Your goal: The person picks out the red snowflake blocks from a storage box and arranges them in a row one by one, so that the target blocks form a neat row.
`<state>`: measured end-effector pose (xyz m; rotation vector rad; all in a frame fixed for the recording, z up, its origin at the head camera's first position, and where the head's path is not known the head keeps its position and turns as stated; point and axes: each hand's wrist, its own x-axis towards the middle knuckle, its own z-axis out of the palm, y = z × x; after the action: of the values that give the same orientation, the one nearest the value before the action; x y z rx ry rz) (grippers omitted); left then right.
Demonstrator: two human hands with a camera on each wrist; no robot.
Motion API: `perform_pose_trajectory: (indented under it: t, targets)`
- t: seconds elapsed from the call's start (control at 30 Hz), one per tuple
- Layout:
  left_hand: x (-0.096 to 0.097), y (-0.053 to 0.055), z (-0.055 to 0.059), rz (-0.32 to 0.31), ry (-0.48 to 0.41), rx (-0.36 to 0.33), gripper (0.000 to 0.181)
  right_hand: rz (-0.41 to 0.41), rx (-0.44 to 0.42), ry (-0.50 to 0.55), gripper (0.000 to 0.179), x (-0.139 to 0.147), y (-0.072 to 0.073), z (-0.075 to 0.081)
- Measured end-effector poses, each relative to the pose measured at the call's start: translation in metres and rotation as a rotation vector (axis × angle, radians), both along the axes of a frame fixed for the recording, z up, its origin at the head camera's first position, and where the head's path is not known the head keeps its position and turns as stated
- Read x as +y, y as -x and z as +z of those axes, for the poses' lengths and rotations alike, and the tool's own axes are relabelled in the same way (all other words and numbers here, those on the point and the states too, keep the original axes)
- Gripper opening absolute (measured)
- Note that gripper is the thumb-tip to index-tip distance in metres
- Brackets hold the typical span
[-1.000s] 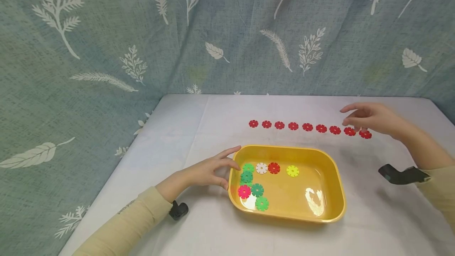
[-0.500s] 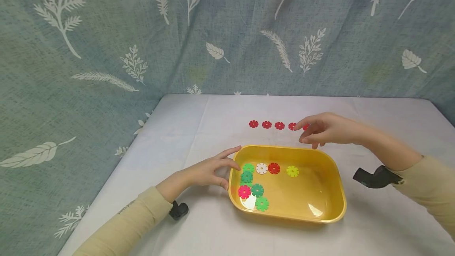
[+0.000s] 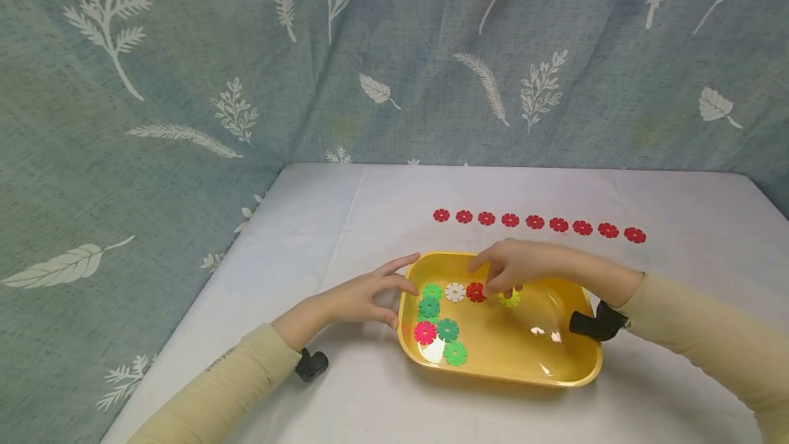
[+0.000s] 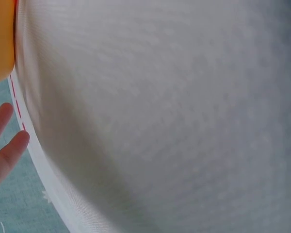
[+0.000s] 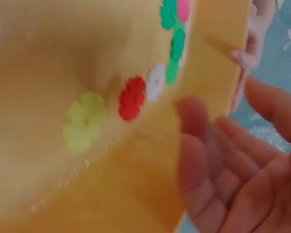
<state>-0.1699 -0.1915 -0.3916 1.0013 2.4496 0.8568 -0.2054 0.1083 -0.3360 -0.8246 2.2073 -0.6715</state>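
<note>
Inside a yellow plastic tub (image 3: 493, 355), my right hand (image 3: 530, 260) reaches down with fingertips close to a red notched disc (image 3: 474, 292). Its fingers are loosely bent, and nothing lies between them in the right wrist view. A yellow disc (image 5: 84, 122) is partly hidden under this hand in the head view. To the left of the red one lies a white disc (image 3: 455, 292). Several green discs (image 3: 455, 353) and a pink disc (image 3: 425, 332) are at the tub's left end. My left hand (image 3: 364, 297) rests at the left rim, fingers spread.
Behind the tub, several red notched discs (image 3: 535, 222) form a long row on the white tablecloth (image 3: 296, 225). A blue-green leaf-patterned cloth (image 3: 394, 53) hangs behind and to the left. Dark camera mounts (image 3: 598, 324) sit on both wrists.
My right hand has swept left and toward me, from the right end of the red row into the tub, uncovering the row. My left hand stays at the rim.
</note>
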Motion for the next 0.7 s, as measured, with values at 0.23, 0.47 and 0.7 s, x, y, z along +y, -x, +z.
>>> perform_pose_trajectory:
  t: [0.23, 0.47, 0.7]
  targets:
    - [-0.001, 0.0, -0.001, -0.001, -0.007, -0.007, 0.052, -0.02, -0.014, -0.152, 0.043, -0.012, -0.007, -0.016]
    - [-0.001, 0.0, -0.001, -0.008, -0.007, 0.005, 0.053, -0.046, 0.028, -0.178, 0.049, -0.017, -0.007, -0.026]
    - [-0.001, 0.0, -0.001, -0.001, 0.0, 0.0, 0.053, 0.035, 0.024, -0.155, 0.04, -0.018, -0.004, -0.033]
